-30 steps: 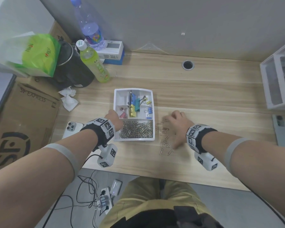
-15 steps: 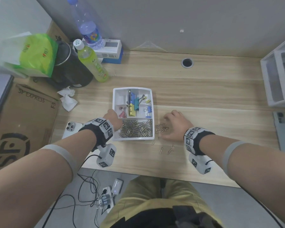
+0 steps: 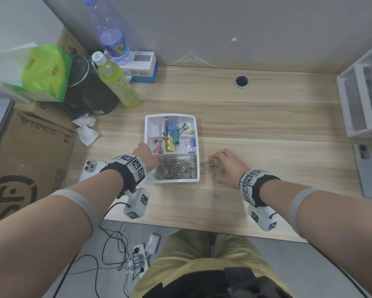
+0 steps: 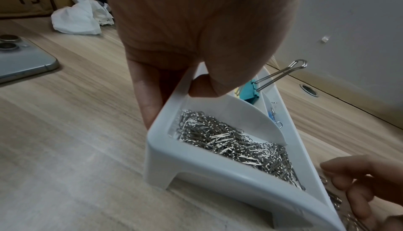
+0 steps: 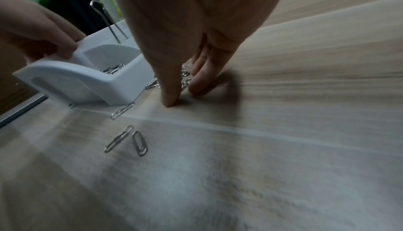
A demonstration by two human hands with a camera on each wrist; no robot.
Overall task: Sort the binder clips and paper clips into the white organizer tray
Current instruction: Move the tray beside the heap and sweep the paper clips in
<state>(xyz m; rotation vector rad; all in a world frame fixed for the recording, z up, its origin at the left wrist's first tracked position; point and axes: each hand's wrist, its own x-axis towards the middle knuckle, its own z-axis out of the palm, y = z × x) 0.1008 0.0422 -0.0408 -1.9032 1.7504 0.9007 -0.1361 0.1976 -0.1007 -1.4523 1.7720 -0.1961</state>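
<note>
The white organizer tray (image 3: 172, 181) sits mid-desk. Its front compartment holds a heap of silver paper clips (image 3: 176, 168); the rear ones hold coloured binder clips (image 3: 172, 137). My left hand (image 3: 145, 151) grips the tray's left wall (image 4: 185, 162), thumb over the rim and fingers outside. My right hand (image 3: 228, 164) rests its fingertips (image 5: 198, 89) on the desk just right of the tray, cupped round a small pile of loose paper clips (image 3: 209, 167). Three stray paper clips (image 3: 208, 195) lie nearer the front edge (image 5: 139, 143).
A phone (image 3: 90, 167) and crumpled tissue (image 3: 86, 130) lie left of the tray. A green bottle (image 3: 118, 84), black container (image 3: 88, 93) and cardboard box (image 3: 26, 158) stand back left. White shelves (image 3: 363, 93) and a grey device (image 3: 369, 171) occupy the right.
My right hand has swept the scattered paper clips leftward into a pile beside the tray, leaving three behind. The left hand has stayed on the tray.
</note>
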